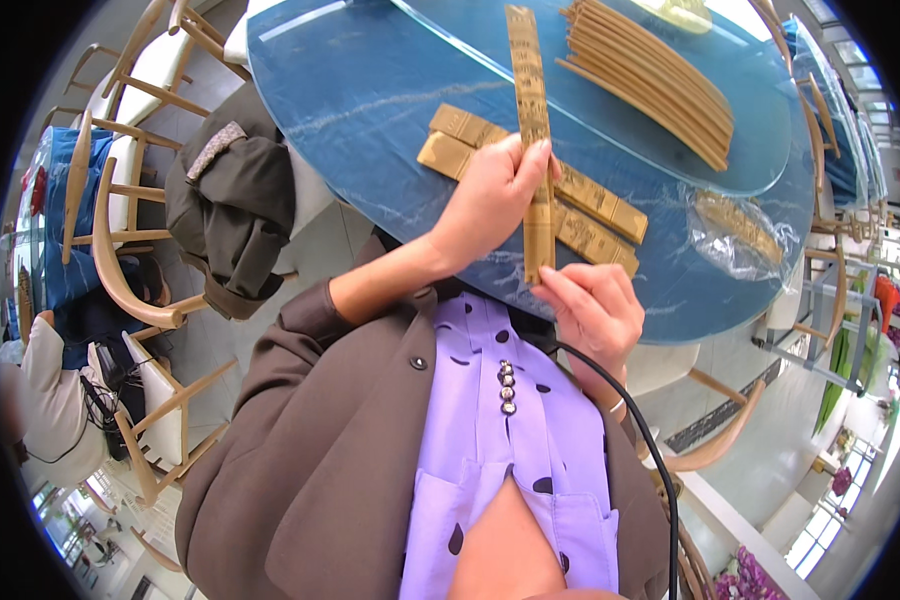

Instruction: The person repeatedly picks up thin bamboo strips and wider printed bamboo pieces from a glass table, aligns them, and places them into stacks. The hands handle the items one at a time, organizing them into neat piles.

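A long, narrow gold packet with dark print stands out in front of me, pointing away over the table. My left hand is closed round its middle, thumb on top. At its near end, the fingertips of my right hand pinch the corner. Beneath it, several similar flat gold packets lie side by side across the blue table, partly covered by my left hand and the held packet. Whether the held packet is sealed or has an opening at the near end, I cannot tell.
The round blue table carries a glass turntable with a stack of long brown strips. A clear plastic bag with gold contents lies at the right. A dark coat hangs over a seat, left. A black cable runs past my right arm.
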Demonstrator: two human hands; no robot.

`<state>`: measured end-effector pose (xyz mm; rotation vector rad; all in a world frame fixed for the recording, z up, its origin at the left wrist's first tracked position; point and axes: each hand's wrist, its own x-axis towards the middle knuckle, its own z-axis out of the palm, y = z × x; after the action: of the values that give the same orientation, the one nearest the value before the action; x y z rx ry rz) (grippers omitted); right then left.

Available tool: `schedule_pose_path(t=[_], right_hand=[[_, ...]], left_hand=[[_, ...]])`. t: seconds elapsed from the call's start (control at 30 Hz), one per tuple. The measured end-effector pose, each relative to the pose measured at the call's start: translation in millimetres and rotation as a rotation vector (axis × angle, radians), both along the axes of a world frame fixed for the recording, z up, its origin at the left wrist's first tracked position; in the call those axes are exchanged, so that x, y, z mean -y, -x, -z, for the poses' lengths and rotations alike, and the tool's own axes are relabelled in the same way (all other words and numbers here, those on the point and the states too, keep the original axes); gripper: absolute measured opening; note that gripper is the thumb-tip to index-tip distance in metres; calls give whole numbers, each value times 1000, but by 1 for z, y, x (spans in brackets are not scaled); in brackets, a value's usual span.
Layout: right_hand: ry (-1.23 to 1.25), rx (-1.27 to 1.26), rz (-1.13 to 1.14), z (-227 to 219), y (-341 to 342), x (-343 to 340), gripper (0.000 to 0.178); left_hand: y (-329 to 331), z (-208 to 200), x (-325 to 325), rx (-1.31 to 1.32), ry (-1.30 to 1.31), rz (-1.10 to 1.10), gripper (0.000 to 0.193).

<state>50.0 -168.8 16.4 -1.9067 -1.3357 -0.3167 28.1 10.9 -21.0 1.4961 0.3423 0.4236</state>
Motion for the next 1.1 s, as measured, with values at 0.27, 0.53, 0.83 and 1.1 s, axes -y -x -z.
schedule_pose_path(t=[0.27, 0.53, 0.83, 1.1], right_hand=[[-8, 57, -9, 2, -4, -4, 30], [14, 160, 88, 6, 2, -6, 25], [49, 225, 116, 5, 6, -7, 22], [44, 207, 77, 10, 7, -13, 22]], left_hand=[[-7, -2, -2, 29, -19, 5, 39], [-3, -11, 0, -31, -103, 72, 37], [2, -10, 5, -23, -109, 127, 39], [0, -6, 2, -34, -99, 151, 40]])
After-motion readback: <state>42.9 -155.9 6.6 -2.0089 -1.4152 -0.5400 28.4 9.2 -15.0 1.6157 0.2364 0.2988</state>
